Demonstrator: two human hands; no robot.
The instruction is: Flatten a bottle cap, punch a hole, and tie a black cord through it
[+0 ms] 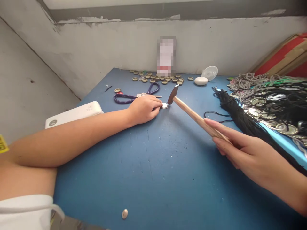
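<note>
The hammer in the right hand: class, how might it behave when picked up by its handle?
The hammer would probably feel head-heavy, since its dark, metallic-looking head sits at one end. Its slim, straight wooden handle looks stiff, so it seems unlikely to flex.

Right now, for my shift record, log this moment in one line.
left hand: at bottle cap | right hand: gripping hammer | scissors: beyond left hand

Soft light casts a diffuse shadow beneath the hammer (192,113) on the tabletop (144,179), and pixelation blurs an upright object (166,54).
</note>
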